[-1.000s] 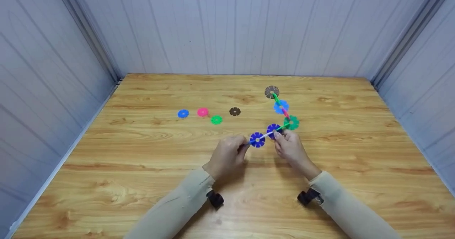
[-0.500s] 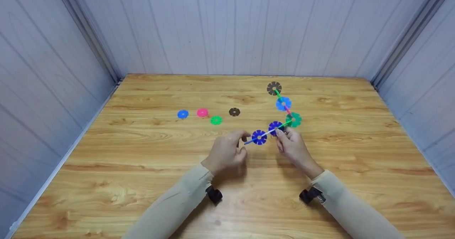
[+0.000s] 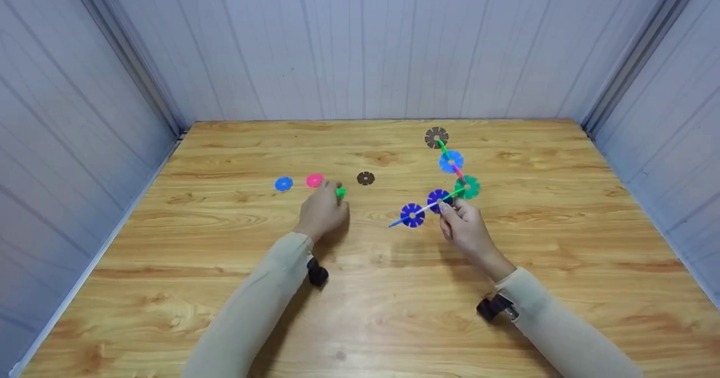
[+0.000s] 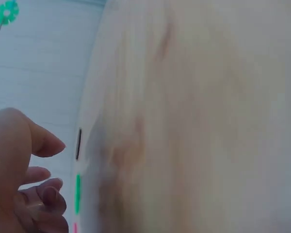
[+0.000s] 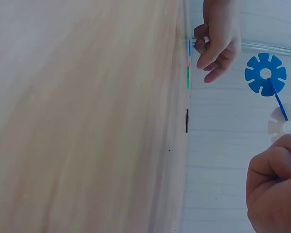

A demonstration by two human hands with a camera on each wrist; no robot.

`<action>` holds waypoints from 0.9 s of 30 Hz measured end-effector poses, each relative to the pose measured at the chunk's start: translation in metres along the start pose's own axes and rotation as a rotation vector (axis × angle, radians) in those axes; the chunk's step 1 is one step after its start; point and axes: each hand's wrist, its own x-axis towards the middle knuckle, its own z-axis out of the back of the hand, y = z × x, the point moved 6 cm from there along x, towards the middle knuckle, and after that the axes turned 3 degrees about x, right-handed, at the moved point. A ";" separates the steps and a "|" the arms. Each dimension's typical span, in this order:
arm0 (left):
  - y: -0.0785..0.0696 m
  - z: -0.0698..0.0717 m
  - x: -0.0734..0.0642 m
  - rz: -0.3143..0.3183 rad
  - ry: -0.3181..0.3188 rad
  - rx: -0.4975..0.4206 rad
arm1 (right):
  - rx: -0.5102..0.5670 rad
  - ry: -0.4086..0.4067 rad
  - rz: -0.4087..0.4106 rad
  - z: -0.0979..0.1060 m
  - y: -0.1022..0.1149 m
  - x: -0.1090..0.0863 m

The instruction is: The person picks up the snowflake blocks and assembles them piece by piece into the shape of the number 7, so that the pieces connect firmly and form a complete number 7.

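My right hand [image 3: 467, 223] pinches a zigzag chain of notched plastic discs [image 3: 412, 215] by a dark blue disc between thumb and fingers. The chain is held up off the table and joins brown, light blue, green, dark blue, pink and white discs, some seen edge-on. At its lower left end an edge-on blue disc [image 3: 397, 222] sticks out. Over the loose discs, my left hand [image 3: 325, 212] reaches out and partly covers a green disc [image 3: 341, 192]. Its thumb and fingers stand apart with nothing between them in the left wrist view, near the edge-on green disc [image 4: 78, 194].
A loose pink disc [image 3: 314, 180] lies just past the left fingertips, and a blue disc [image 3: 284, 184] is farther left. One dark brown disc [image 3: 365, 178] lies to the right of the green one. Panelled walls enclose the wooden table [image 3: 360, 322] at the back and sides.
My left hand has let go of the chain's lower left end and moved left and away to the loose discs. The right hand keeps hold of the chain, which has risen slightly.
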 end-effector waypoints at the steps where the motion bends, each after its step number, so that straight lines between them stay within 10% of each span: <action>1: 0.004 0.001 0.004 0.026 0.008 -0.008 | 0.000 0.001 -0.006 0.000 0.000 0.000; 14: 0.023 0.008 0.020 0.201 0.099 -0.051 | 0.061 -0.009 -0.033 0.001 -0.001 0.001; 27: -0.010 0.009 -0.007 -0.065 0.079 -0.433 | 0.079 -0.018 -0.004 0.003 0.001 0.003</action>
